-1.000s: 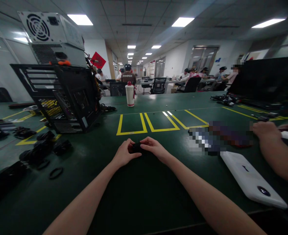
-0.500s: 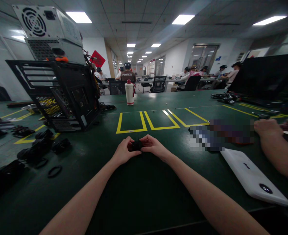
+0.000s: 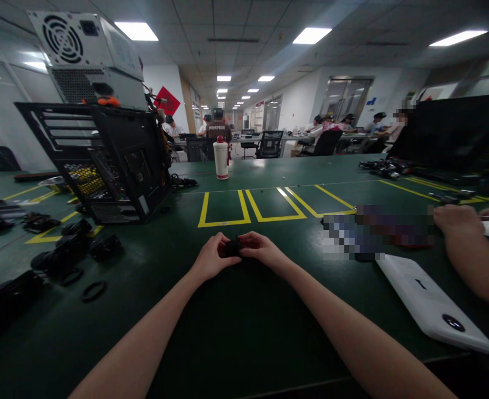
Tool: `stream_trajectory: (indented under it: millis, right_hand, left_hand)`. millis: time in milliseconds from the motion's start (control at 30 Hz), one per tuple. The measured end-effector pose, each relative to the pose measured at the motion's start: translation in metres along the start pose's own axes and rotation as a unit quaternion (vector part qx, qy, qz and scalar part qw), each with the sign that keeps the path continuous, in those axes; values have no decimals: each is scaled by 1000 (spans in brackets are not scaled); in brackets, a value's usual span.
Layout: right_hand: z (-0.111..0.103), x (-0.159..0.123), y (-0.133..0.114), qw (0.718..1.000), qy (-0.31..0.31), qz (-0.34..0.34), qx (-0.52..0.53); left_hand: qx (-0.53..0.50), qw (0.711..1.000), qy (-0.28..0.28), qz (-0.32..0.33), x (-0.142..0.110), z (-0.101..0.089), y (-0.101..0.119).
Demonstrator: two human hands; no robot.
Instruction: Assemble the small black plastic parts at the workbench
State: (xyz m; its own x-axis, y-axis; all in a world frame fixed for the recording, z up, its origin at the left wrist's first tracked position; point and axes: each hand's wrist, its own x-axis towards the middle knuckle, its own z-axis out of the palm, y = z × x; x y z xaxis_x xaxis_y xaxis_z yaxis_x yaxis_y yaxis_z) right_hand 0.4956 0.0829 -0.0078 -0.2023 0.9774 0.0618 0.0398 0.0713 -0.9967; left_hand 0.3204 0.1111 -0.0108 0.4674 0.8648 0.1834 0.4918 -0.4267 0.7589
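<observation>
"Well, what's being held?"

"The left hand (image 3: pixel 209 257) and right hand (image 3: pixel 266 253) are both clamped by the fingertips on one small black object (image 3: pixel 233 247), its outline too dark to tell, in from the green tabletop's (image 3: pixel 238 332) near edge."

"And toward the left edge?"

"Lumpy black parts (image 3: pixel 67 244) and a thin black ring (image 3: pixel 90 299)."

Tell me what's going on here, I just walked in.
At a green table, someone's left hand and right hand together hold a small black object; its details are too dark to make out. Loose black pieces lie to the left, near a black computer case. A flat white object lies to the right, near another person's hand.
</observation>
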Motion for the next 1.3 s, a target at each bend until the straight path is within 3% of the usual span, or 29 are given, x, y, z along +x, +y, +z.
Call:
stream_trajectory:
  millis: [133,433,767,1000,1300]
  right_hand:
    - [-1,-4,-4,1000,-19,-24,-2]
    - [0,1,1,998,48,-5,-32]
    - [-3,-4,-2,998,-36,-43,-10]
    - [-1,-2,-2,997,13,-70,-20]
    - [-3,-2,2,1000,-9,-13,19]
  left_hand:
    - [-8,1000,-6,-1,-1,-1,3]
    - [-30,999,-12,-13,-2,-3,7]
    - [-24,1000,0,-14,-2,-2,7]
    - [-28,1000,-8,-2,-1,-2,7]
    - [-15,1000,-16,-6,-2,-3,6]
